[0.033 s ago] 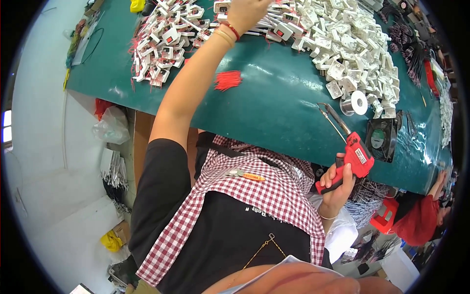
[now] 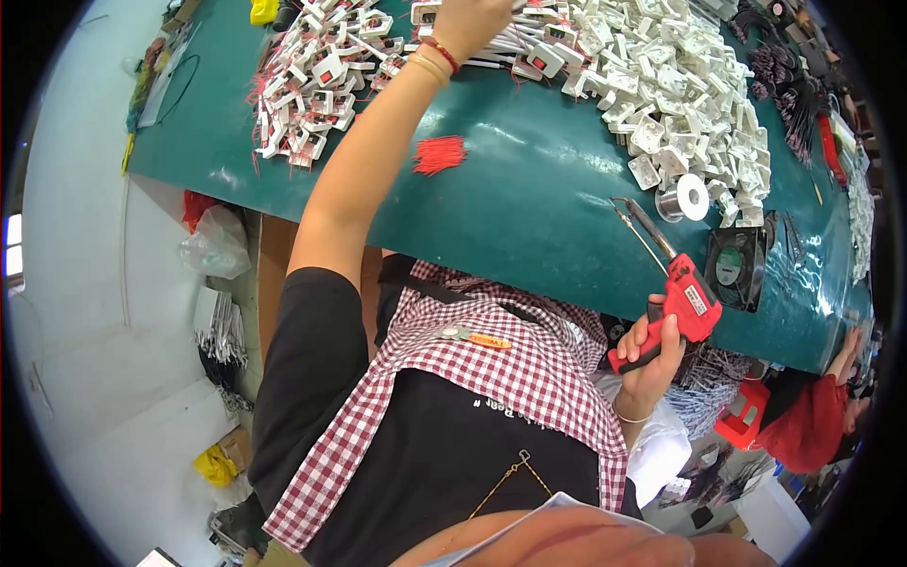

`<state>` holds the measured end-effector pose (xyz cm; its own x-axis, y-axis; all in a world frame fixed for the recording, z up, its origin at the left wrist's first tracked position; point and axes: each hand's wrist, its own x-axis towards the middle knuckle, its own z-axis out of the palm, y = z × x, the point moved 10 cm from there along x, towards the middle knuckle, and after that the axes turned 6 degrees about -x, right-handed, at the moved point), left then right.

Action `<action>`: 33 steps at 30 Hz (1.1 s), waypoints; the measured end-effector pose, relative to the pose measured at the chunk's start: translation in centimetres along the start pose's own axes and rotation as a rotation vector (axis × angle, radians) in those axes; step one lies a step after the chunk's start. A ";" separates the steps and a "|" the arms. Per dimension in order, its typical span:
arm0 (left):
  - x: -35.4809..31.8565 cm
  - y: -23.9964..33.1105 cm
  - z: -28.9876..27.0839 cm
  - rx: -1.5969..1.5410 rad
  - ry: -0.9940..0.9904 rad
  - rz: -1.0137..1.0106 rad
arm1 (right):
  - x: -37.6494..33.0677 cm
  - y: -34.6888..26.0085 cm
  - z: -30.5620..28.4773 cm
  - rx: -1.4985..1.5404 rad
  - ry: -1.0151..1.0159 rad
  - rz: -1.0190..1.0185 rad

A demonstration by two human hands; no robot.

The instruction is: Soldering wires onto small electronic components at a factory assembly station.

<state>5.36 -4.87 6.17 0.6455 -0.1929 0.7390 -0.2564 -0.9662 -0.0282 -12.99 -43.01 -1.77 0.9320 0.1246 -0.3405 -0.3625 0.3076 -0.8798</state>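
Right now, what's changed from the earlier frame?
The left hand has shifted slightly up and left in the picture; the top edge cuts it off, so whether it took or released anything can't be told. The right hand keeps its grip on the red soldering gun; the red wire pieces and solder spool stayed put.

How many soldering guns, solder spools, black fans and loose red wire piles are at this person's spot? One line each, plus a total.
Soldering gun: 1, in the right hand
Solder spool: 1
Black fan: 1
Red wire pile: 1
Total: 4
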 end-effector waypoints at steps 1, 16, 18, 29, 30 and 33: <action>0.0 -0.2 -0.4 -0.002 -0.001 0.000 | 0.0 0.0 0.2 0.000 -0.020 0.001; -14.7 21.2 -5.1 -0.515 -0.413 0.174 | 0.4 -0.8 -1.2 -0.004 0.063 -0.035; -14.6 20.7 -5.2 -0.569 -0.497 0.090 | 0.4 -1.0 -1.2 -0.028 0.050 -0.048; -14.3 21.0 -3.5 -0.711 -0.528 -0.205 | -0.1 -0.9 0.0 -0.074 -0.019 -0.033; -14.3 20.6 -3.3 -0.751 -0.504 -0.260 | -0.2 -0.9 -0.4 -0.073 0.012 -0.035; -14.6 18.8 -3.5 -0.956 -0.400 -0.457 | -0.5 -1.0 -1.2 -0.075 0.057 -0.038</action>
<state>-11.43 -19.58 -2.76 0.9594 -0.0626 0.2751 -0.2719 -0.4659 0.8420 -13.09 -44.51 -1.15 0.9447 0.0595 -0.3225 -0.3271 0.2392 -0.9142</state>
